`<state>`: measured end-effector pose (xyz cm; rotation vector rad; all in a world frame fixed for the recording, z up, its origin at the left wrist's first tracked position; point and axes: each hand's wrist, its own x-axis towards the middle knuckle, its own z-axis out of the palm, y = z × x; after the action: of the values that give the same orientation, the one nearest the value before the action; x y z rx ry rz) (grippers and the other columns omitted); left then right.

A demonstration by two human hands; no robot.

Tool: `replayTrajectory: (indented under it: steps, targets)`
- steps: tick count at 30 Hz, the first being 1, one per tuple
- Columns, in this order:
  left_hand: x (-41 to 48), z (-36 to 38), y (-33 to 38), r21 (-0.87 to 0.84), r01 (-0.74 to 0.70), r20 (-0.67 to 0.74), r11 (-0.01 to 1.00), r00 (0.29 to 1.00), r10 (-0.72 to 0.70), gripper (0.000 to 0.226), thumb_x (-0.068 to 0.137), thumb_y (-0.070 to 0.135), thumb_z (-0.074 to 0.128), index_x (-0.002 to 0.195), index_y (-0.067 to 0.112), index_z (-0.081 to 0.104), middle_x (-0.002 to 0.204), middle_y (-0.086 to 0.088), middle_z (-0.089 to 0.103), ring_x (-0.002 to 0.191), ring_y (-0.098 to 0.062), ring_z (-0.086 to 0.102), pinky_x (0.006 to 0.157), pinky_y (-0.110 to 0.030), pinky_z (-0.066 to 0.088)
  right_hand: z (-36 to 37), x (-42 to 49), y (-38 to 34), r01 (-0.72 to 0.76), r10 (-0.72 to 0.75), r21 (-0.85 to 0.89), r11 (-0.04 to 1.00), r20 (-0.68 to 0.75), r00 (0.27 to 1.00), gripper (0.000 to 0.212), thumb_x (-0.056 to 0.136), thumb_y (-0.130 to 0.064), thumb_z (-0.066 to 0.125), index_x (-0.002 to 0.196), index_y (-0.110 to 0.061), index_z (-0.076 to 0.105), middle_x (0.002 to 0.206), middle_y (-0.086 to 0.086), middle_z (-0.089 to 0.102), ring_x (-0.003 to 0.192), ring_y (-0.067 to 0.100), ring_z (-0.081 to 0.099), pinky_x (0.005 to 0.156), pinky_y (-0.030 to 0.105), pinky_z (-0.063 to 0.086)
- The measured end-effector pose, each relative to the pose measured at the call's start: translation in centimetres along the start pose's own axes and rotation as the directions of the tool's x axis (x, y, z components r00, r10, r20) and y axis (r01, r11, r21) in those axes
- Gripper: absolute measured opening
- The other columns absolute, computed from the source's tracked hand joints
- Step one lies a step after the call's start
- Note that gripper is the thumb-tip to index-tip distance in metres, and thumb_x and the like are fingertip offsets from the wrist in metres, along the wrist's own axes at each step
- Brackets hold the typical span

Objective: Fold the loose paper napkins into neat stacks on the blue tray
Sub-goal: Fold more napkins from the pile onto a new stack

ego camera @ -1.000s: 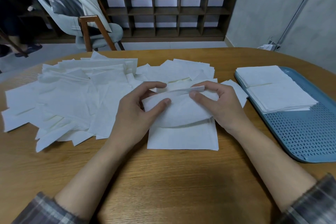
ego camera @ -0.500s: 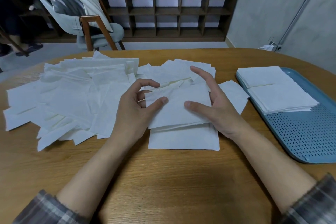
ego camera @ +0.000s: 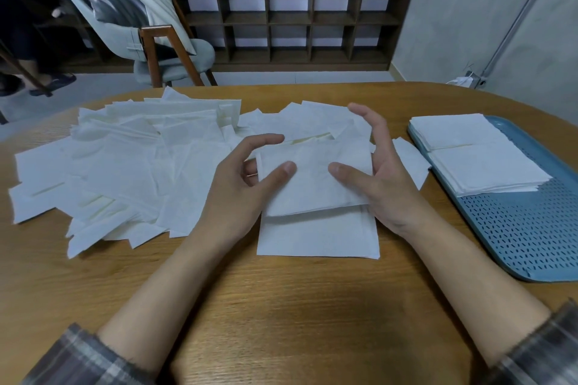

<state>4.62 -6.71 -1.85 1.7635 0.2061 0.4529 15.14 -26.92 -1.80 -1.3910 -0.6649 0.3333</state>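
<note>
The left hand (ego camera: 237, 194) pinched the folded napkin (ego camera: 316, 194) but the right hand (ego camera: 384, 184) was open, so the soft paper might slip and unfold

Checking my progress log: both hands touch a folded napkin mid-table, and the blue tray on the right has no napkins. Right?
No: the head view shows the blue tray carrying two folded napkin stacks at its far end. The rest holds: the left hand and right hand touch a folded napkin mid-table.

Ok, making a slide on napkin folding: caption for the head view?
Left hand pinches a folded napkin, right hand steadies it; loose pile left, two stacks on blue tray.
</note>
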Motion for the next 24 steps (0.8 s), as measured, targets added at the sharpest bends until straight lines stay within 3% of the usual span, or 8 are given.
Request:
replayTrajectory:
  steps: [2, 5, 6, 8, 11, 13, 17, 24]
  targets:
    - [-0.1, 0.2, 0.1, -0.012, -0.015, -0.02, 1.0, 1.0, 0.014, 0.033, 0.094, 0.027, 0.08, 0.123, 0.037, 0.068, 0.08, 0.002, 0.076, 0.073, -0.016, 0.073, 0.065, -0.036, 0.058, 0.0, 0.0, 0.0, -0.018, 0.018, -0.023, 1.0, 0.007, 1.0, 0.065, 0.093, -0.01, 0.075, 0.141, -0.045, 0.051, 0.133, -0.01, 0.067, 0.123, 0.018, 0.066, 0.1, 0.042, 0.058]
    - [-0.1, 0.3, -0.4, 0.018, -0.009, -0.074, 1.0, 0.997, 0.01, 0.035, 0.093, 0.027, 0.081, 0.122, 0.039, 0.065, 0.093, -0.004, 0.079, 0.084, -0.024, 0.077, 0.075, -0.054, 0.063, -0.1, 0.0, 0.0, 0.003, 0.003, -0.111, 0.994, 0.055, 0.998, 0.034, 0.092, -0.013, 0.075, 0.123, -0.026, 0.073, 0.124, -0.013, 0.073, 0.124, 0.01, 0.064, 0.103, 0.029, 0.051]
    - [-0.1, 0.3, -0.6, 0.028, -0.011, -0.081, 1.0, 0.997, 0.013, 0.039, 0.092, 0.028, 0.082, 0.124, 0.039, 0.063, 0.098, 0.0, 0.078, 0.088, -0.02, 0.076, 0.077, -0.051, 0.063, -0.1, 0.1, 0.1, 0.008, -0.001, -0.168, 0.986, 0.044, 0.999, 0.028, 0.094, -0.009, 0.075, 0.118, -0.021, 0.077, 0.123, -0.012, 0.074, 0.123, 0.007, 0.064, 0.103, 0.024, 0.049]
    - [-0.2, 0.5, -0.9, 0.144, -0.074, -0.093, 0.987, 0.992, 0.088, 0.054, 0.087, 0.033, 0.086, 0.132, 0.039, 0.057, 0.12, 0.013, 0.066, 0.108, -0.007, 0.067, 0.086, -0.029, 0.058, -0.4, 0.2, 0.5, 0.001, -0.007, -0.26, 0.966, -0.025, 1.0, 0.024, 0.096, -0.002, 0.072, 0.113, -0.018, 0.08, 0.119, -0.014, 0.077, 0.121, 0.001, 0.065, 0.101, 0.017, 0.048]
    - [-0.4, 0.8, -1.0, 0.362, -0.29, 0.015, 0.886, 0.952, 0.305, 0.064, 0.078, 0.038, 0.091, 0.133, 0.031, 0.059, 0.137, 0.011, 0.047, 0.132, -0.009, 0.05, 0.101, -0.016, 0.043, -1.0, 0.5, 0.8, -0.014, -0.036, -0.332, 0.943, -0.145, 0.989, 0.028, 0.096, 0.0, 0.071, 0.111, -0.02, 0.081, 0.116, -0.019, 0.077, 0.118, -0.006, 0.064, 0.101, 0.014, 0.047]
    - [-0.7, 0.8, -0.9, 0.349, -0.382, 0.178, 0.856, 0.923, 0.34, 0.048, 0.075, 0.039, 0.094, 0.116, 0.028, 0.072, 0.126, 0.009, 0.058, 0.125, -0.013, 0.058, 0.096, -0.016, 0.044, -1.4, 0.6, 1.0, -0.022, -0.043, -0.332, 0.943, -0.187, 0.981, 0.03, 0.095, 0.002, 0.07, 0.111, -0.021, 0.081, 0.116, -0.02, 0.077, 0.118, -0.008, 0.063, 0.097, 0.008, 0.045]
    - [-1.4, 1.2, -1.2, 0.394, -0.425, 0.555, 0.815, 0.817, 0.157, 0.038, 0.07, 0.051, 0.096, 0.098, 0.032, 0.079, 0.1, 0.016, 0.068, 0.104, -0.009, 0.063, 0.089, -0.024, 0.047, -1.3, 0.6, 1.1, -0.019, -0.05, -0.335, 0.942, -0.195, 0.98, 0.031, 0.094, 0.002, 0.07, 0.111, -0.02, 0.081, 0.115, -0.02, 0.077, 0.117, -0.009, 0.063, 0.097, 0.008, 0.045]
    - [-1.9, 2.0, -1.9, 0.386, -0.539, 0.557, 0.749, 0.783, 0.277, 0.011, 0.087, 0.038, 0.082, 0.094, 0.03, 0.081, 0.096, 0.018, 0.067, 0.097, -0.006, 0.063, 0.084, -0.035, 0.053, -1.1, 0.7, 1.2, -0.02, -0.044, -0.327, 0.945, -0.186, 0.982, 0.03, 0.095, 0.001, 0.069, 0.111, -0.02, 0.082, 0.115, -0.02, 0.077, 0.118, -0.007, 0.064, 0.101, 0.012, 0.047]
